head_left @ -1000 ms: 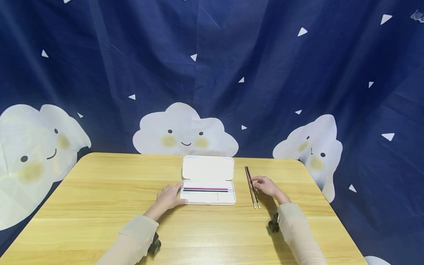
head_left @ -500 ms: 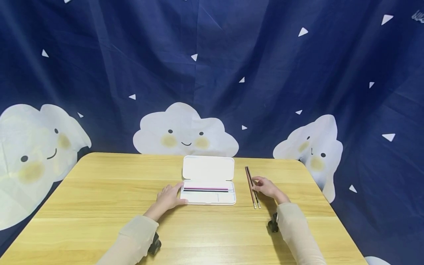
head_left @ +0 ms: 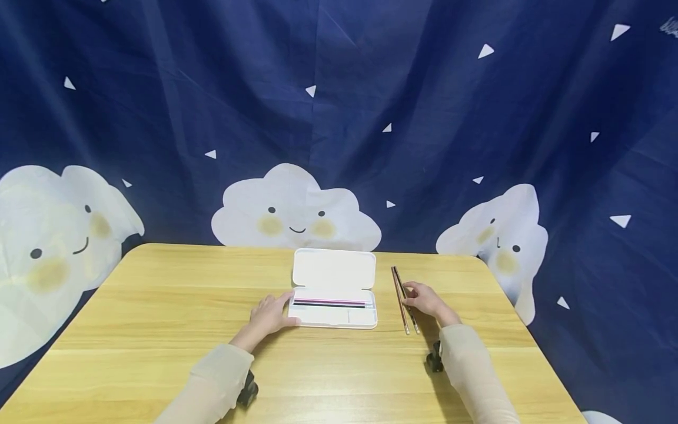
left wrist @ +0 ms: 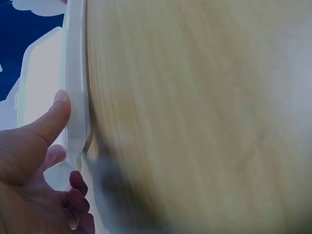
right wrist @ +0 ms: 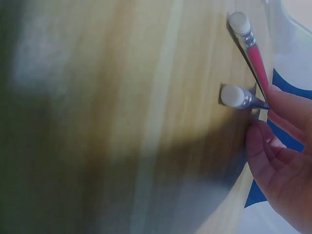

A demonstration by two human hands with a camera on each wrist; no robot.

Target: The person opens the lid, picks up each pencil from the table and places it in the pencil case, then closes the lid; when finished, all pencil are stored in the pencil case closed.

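A white pencil case lies open on the table, its lid tipped back. Inside it are a magenta pencil and a black pencil. My left hand holds the case's left end between thumb and fingers; in the left wrist view the thumb rests on the rim. Right of the case lie a red pencil and a dark pencil, their tips close together. My right hand pinches the dark pencil near its middle. White erasers cap both pencils in the right wrist view.
The light wooden table has rounded far corners. Behind it hangs a dark blue curtain printed with white clouds and triangles. A small black camera is worn at each wrist.
The dark pencil's eraser end has swung slightly right, away from the red pencil. My right hand has closed onto the dark pencil and shifted a little. The left hand keeps its place.
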